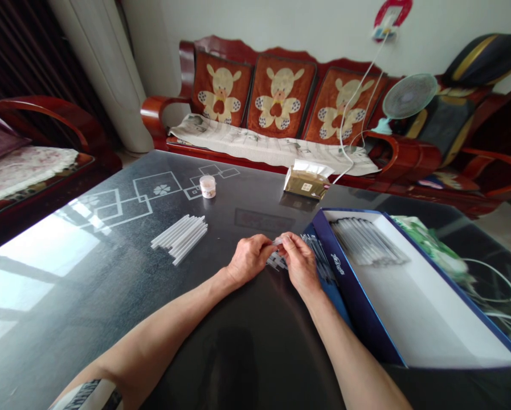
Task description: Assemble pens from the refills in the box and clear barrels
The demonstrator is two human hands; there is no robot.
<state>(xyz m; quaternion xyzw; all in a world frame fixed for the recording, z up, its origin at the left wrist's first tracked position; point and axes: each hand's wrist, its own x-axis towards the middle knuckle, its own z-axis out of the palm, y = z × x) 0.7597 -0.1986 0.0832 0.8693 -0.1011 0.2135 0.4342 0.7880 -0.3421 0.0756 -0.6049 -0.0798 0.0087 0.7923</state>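
Note:
My left hand (pixel 250 259) and my right hand (pixel 298 263) meet over the dark table, fingers pinched. A small whitish piece (pixel 277 241) bridges the two hands; its kind is too small to tell, and fingertips cover its ends. Beneath the fingers lie several short pale pieces (pixel 276 261), partly hidden. Close by my right hand, several thin dark-tipped sticks (pixel 317 253), like pen refills, lie on a dark blue surface. To the left of my hands rests a bunch of white tubes (pixel 182 236), side by side on the tabletop.
An open blue box (pixel 443 319), white inside, stands at the right and holds a row of clear, dark-ended sticks (pixel 366 242). Farther back are a small round container (pixel 208 187) and a tissue pack (pixel 307 181). A green-white bag (pixel 434 245) lies beyond the box.

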